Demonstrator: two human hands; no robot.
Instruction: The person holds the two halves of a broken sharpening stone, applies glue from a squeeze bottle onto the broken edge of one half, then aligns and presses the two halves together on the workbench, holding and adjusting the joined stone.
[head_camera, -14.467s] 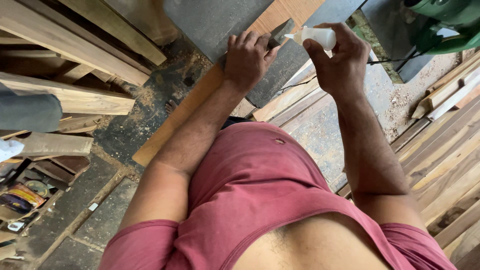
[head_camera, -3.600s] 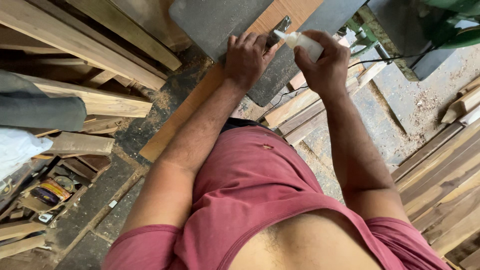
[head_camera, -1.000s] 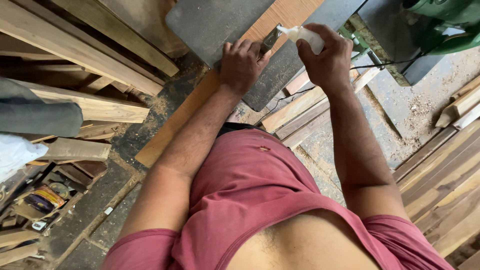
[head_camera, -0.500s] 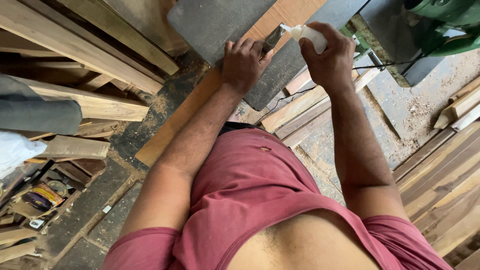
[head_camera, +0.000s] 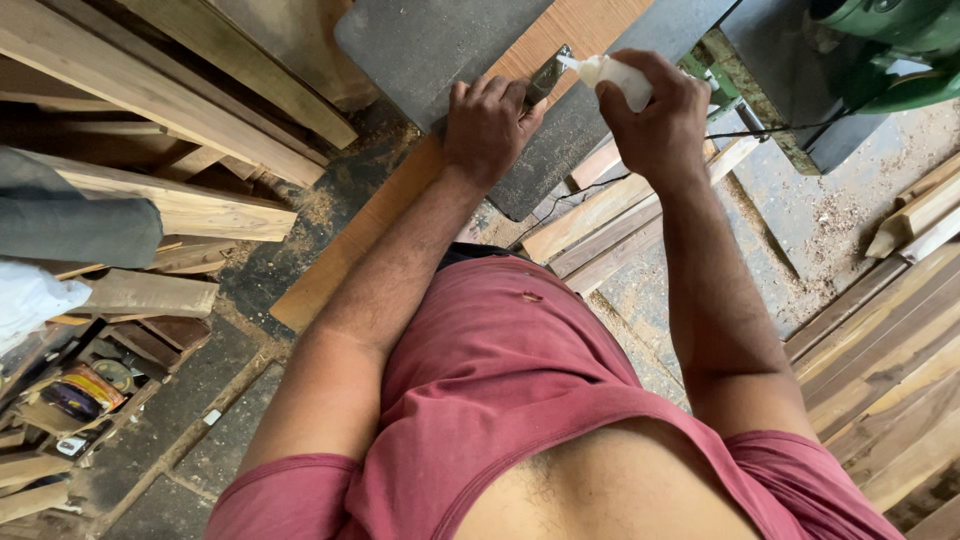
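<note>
My right hand (head_camera: 650, 120) is closed around a small white squeeze bottle (head_camera: 618, 75), tipped so its nozzle points down and to the left at a little metal piece (head_camera: 548, 72) lying on the wooden board (head_camera: 400, 200). My left hand (head_camera: 490, 125) lies flat with its fingers spread narrow, pressing on the board just beside that metal piece; it grips nothing. I judge I am in the middle of squeezing something from the bottle onto the spot by the metal piece, with the nozzle almost touching it. I cannot tell whether anything is coming out. The next move, as I see it, calls for a steady, light squeeze and a firm left hand so the board does not slide.

The board runs slantwise across a dark grey tabletop (head_camera: 430, 45), worn and dusty, and sticks out over its edge toward me. Below lie loose planks (head_camera: 600, 215) and a thin black cable (head_camera: 590, 190) on a floor (head_camera: 830, 215) strewn with sawdust. A green machine (head_camera: 890, 45) stands at the upper right. More timber (head_camera: 150, 95) is stacked to the left, and striped boards (head_camera: 880, 370) lie to the right. At the lower left sits a cluttered box of cans and odds (head_camera: 70, 395)
</note>
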